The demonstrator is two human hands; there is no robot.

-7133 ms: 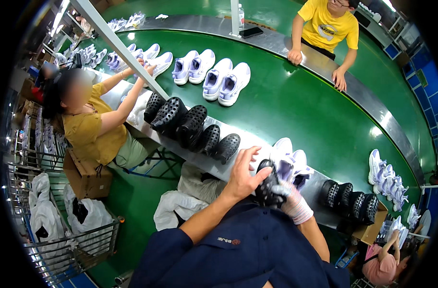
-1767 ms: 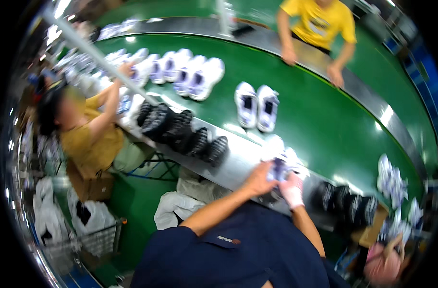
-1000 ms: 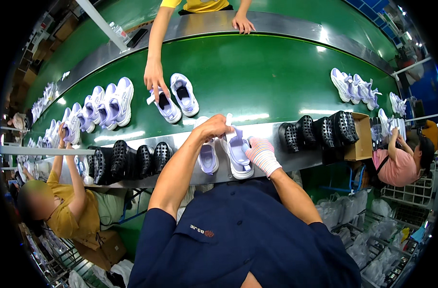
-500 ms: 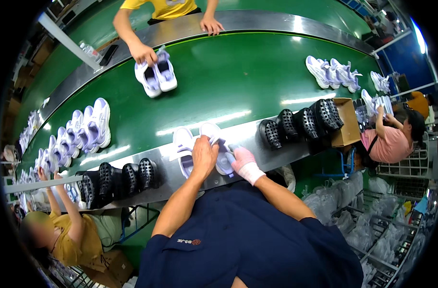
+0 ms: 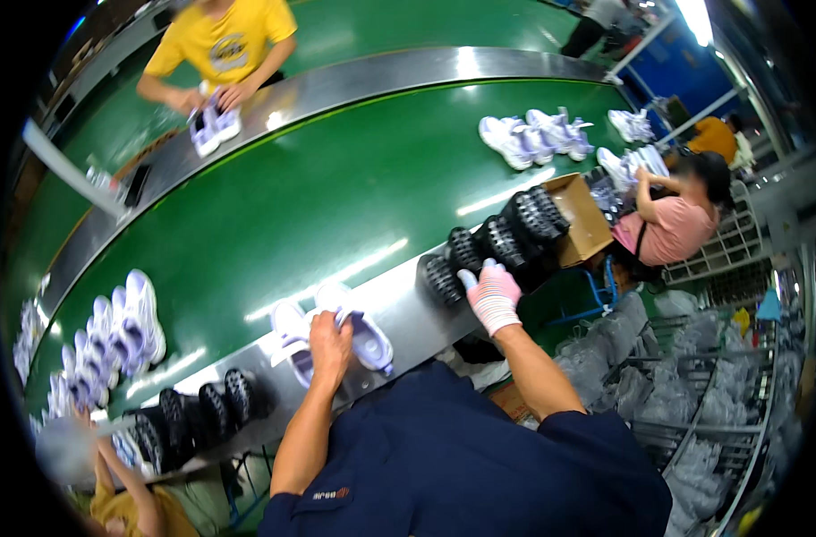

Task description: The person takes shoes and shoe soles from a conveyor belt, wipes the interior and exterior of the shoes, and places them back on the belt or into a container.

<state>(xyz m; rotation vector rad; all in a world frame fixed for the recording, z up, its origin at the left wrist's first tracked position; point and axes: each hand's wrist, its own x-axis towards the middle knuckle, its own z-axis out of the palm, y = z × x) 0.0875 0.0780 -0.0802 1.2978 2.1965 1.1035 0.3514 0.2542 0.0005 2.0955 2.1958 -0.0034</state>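
Several black shoe forms (image 5: 442,280) sit on the surface (image 5: 399,311), 10 to 1 o'clock of the nearer right hand (image 5: 495,298), grip apart; the left hand (image 5: 330,347) clamps a white shoe (image 5: 370,343), toe toward 11 o'clock.

Bright glare streaks the green surface (image 5: 354,201); rims bow.

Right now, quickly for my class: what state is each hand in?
Left hand: closed on a white-and-lavender sneaker.
Right hand, gloved: open by the black perforated shoe forms; contact unclear.
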